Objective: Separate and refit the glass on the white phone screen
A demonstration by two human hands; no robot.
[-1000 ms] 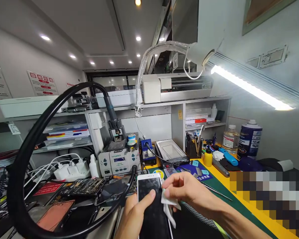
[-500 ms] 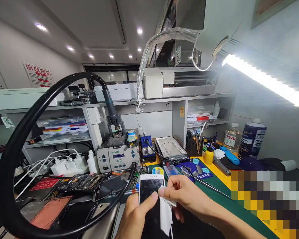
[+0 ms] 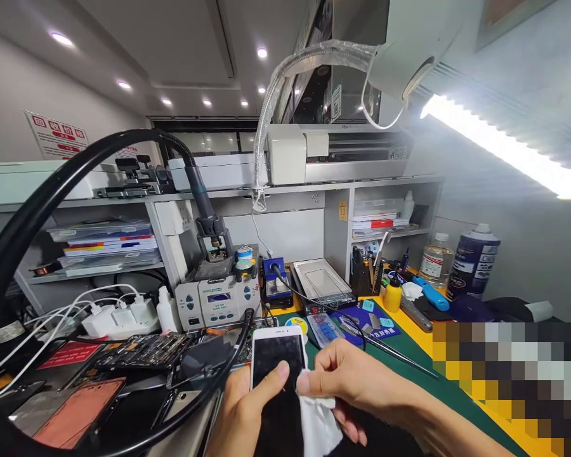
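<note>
Smartphone in left hand, tissue at its right edge

The white-framed smartphone with a dark glass screen [image 3: 278,419] is at the near side of the bench, screen towards the wearer, its lower end cut off by the view. The left hand [image 3: 240,409] is closed around its left side, thumb flat on the glass; the fingers beneath are hidden. The right hand [image 3: 356,381] is pinched nearly closed on a crumpled white tissue [image 3: 320,425], which lies against the phone's right edge and hangs below the thumb; its lower fingers are loosely curled.

The step in hand appears to be wiping the edge. A further pass would call for a firm left hold and light, even pressure.

Beyond are a green work mat [image 3: 457,400], slim metal tweezers [image 3: 400,354] and a grey soldering station with buttons [image 3: 219,301].
</note>
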